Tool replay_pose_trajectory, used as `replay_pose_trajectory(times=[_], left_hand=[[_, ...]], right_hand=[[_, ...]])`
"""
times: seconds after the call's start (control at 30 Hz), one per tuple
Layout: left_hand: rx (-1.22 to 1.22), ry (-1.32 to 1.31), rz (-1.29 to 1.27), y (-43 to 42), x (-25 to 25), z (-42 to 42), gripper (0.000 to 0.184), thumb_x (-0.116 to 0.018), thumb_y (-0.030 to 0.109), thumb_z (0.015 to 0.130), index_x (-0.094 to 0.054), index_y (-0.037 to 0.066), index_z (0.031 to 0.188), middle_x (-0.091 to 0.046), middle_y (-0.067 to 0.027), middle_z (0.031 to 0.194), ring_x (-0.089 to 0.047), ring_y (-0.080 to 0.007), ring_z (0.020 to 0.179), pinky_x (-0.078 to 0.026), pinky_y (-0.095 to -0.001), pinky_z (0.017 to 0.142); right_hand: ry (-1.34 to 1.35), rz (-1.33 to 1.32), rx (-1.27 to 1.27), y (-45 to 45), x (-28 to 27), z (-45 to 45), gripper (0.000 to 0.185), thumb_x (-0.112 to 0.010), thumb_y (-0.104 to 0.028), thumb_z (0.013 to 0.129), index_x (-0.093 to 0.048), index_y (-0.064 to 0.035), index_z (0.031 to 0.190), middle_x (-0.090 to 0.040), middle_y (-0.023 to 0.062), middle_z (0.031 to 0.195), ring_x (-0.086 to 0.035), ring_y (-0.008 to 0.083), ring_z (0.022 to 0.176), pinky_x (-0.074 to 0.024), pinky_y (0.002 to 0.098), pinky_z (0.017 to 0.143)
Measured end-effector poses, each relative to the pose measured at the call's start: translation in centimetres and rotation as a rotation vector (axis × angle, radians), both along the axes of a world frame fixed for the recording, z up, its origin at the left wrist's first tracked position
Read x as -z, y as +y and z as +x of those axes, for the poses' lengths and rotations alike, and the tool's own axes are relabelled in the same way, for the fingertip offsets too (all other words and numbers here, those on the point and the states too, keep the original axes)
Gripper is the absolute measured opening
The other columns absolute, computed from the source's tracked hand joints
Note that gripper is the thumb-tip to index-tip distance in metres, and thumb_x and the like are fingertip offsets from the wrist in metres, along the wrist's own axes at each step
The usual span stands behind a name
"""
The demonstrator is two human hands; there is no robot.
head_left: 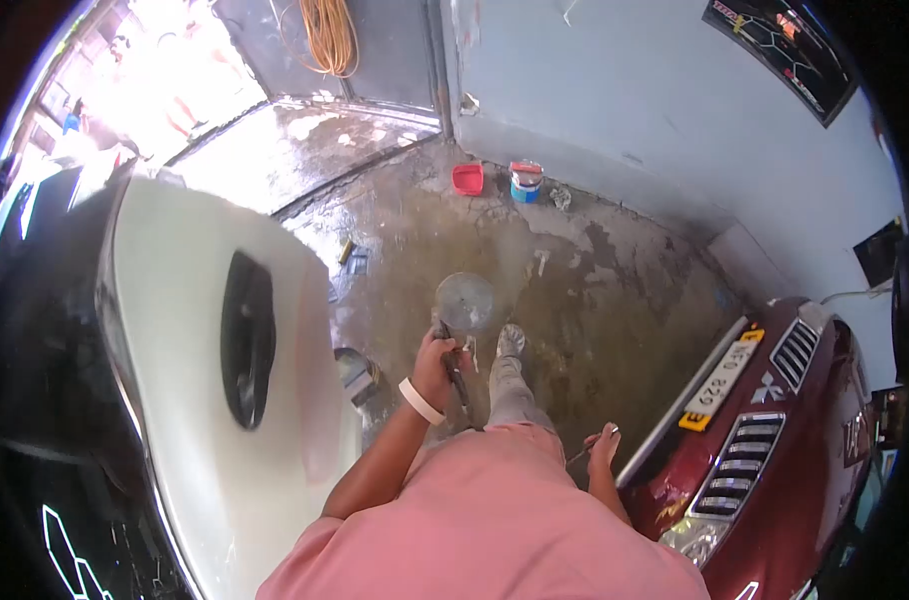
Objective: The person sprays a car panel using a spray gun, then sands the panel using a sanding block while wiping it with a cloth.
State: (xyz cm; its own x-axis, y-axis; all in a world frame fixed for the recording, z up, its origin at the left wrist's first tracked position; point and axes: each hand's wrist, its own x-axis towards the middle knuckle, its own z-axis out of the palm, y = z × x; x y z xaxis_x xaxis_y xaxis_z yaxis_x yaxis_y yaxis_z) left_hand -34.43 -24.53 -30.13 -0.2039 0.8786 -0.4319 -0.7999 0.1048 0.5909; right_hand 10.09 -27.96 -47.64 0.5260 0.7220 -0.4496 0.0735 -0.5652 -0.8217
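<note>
My left hand [438,362], with a pale band at the wrist, is closed around a dark, stick-like tool [457,382]. Its exact kind is not plain from here. Just beyond that hand is a round, greyish, lid-like thing [466,300], seemingly at floor level. Low on the right, my right hand [604,446] is closed on a thin rod-like tool [580,455], partly hidden beside my body. The red car front [665,490] is close to the right hand. To the left of my left arm stands a pale car panel [185,330] with a dark recess [248,340].
By the wall are a red tray [468,180], a paint bucket [526,186] and a crumpled rag [561,199]. Small items [353,258] lie near the pale panel, and a dark container [357,377] sits lower. The concrete floor [615,330] looks wet. An orange cord [329,35] hangs on the door.
</note>
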Motion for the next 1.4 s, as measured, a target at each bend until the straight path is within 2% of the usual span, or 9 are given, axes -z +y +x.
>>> replay_pose_trajectory(times=[0.27,0.47,0.67,0.87,0.93,1.0,1.13,1.27,1.4], left_hand=[[-0.231,-0.140,-0.035,19.0,1.4,-9.4,0.020,-0.058,0.016,0.083,-0.049,0.008,0.099,-0.055,-0.0098,0.086,-0.055,-0.0250,0.074,-0.048,-0.0434,0.070],[-0.582,-0.149,-0.017,26.9,1.3,-18.6,0.018,-0.059,0.016,0.083,-0.050,0.008,0.096,-0.055,-0.0091,0.085,-0.054,-0.0227,0.073,-0.049,-0.0416,0.070],[-0.836,-0.138,-0.047,32.0,2.9,-29.8,0.019,-0.058,0.015,0.082,-0.051,0.010,0.099,-0.054,-0.0075,0.087,-0.055,-0.0212,0.073,-0.050,-0.0393,0.070],[-1.092,-0.082,-0.118,36.5,4.6,-39.7,0.024,-0.057,0.018,0.083,-0.051,0.012,0.106,-0.054,-0.0064,0.087,-0.056,-0.0200,0.073,-0.050,-0.0383,0.070],[-1.160,-0.077,-0.107,36.7,4.6,-42.2,0.025,-0.057,0.018,0.083,-0.051,0.013,0.107,-0.055,-0.0062,0.087,-0.058,-0.0203,0.073,-0.050,-0.0379,0.071],[-1.242,-0.083,-0.154,36.8,3.4,-44.2,0.024,-0.058,0.020,0.084,-0.051,0.012,0.106,-0.055,-0.0062,0.088,-0.059,-0.0208,0.074,-0.050,-0.0378,0.071],[-1.415,-0.145,-0.160,36.3,3.3,-46.8,0.024,-0.061,0.025,0.086,-0.052,0.011,0.104,-0.057,-0.0060,0.088,-0.060,-0.0216,0.074,-0.050,-0.0373,0.071],[-1.619,-0.174,-0.132,38.3,6.6,-45.1,0.028,-0.064,0.033,0.087,-0.052,0.012,0.101,-0.057,-0.0051,0.087,-0.058,-0.0203,0.071,-0.049,-0.0355,0.068],[-1.817,-0.182,0.044,38.6,5.5,-47.9,0.028,-0.064,0.035,0.089,-0.051,0.013,0.102,-0.057,-0.0044,0.084,-0.056,-0.0184,0.073,-0.048,-0.0341,0.067]], right_hand=[[-0.591,0.018,-0.819,19.1,13.1,-1.2,0.036,-0.049,-0.036,0.099,-0.052,0.0000,0.101,-0.056,0.0108,0.071,-0.053,0.0215,0.051,-0.0452,0.0342,0.053],[-0.027,-0.344,-0.597,41.6,3.7,-16.5,0.030,-0.048,-0.038,0.101,-0.048,-0.0086,0.109,-0.053,0.0059,0.062,-0.052,0.0179,0.049,-0.0424,0.0333,0.049],[0.178,-0.110,-0.628,67.7,2.4,-40.0,0.031,-0.045,-0.043,0.102,-0.043,-0.0144,0.116,-0.050,0.0032,0.061,-0.045,0.0146,0.040,-0.0348,0.0274,0.036],[0.201,0.650,-0.873,97.8,-17.6,-73.7,0.043,-0.046,-0.040,0.102,-0.050,-0.0034,0.124,-0.040,-0.0003,0.057,-0.037,0.0116,0.049,-0.0318,0.0256,0.046],[0.305,0.853,-0.932,95.0,-33.1,-84.6,0.038,-0.045,-0.038,0.102,-0.046,-0.0143,0.072,-0.027,-0.0049,0.056,-0.029,0.0086,0.052,-0.0236,0.0254,0.048],[0.600,0.890,-1.105,93.5,-43.2,-92.1,0.043,-0.044,-0.037,0.102,-0.034,-0.0166,0.066,-0.026,-0.0064,0.057,-0.026,0.0066,0.051,-0.0216,0.0253,0.048],[0.761,0.908,-1.332,89.0,-49.2,-102.8,0.032,-0.043,-0.037,0.103,-0.058,-0.0102,0.113,-0.032,-0.0037,0.065,-0.026,0.0063,0.053,-0.0222,0.0244,0.047],[0.741,0.814,-1.436,80.8,-41.7,-105.1,0.033,-0.045,-0.035,0.103,-0.059,-0.0076,0.113,-0.035,-0.0041,0.073,-0.029,0.0051,0.057,-0.0256,0.0223,0.047],[0.088,1.250,-2.166,79.4,-20.1,-111.5,0.033,-0.047,-0.029,0.102,-0.057,-0.0023,0.119,-0.059,0.0089,0.099,-0.056,0.0181,0.088,-0.0465,0.0339,0.075]])
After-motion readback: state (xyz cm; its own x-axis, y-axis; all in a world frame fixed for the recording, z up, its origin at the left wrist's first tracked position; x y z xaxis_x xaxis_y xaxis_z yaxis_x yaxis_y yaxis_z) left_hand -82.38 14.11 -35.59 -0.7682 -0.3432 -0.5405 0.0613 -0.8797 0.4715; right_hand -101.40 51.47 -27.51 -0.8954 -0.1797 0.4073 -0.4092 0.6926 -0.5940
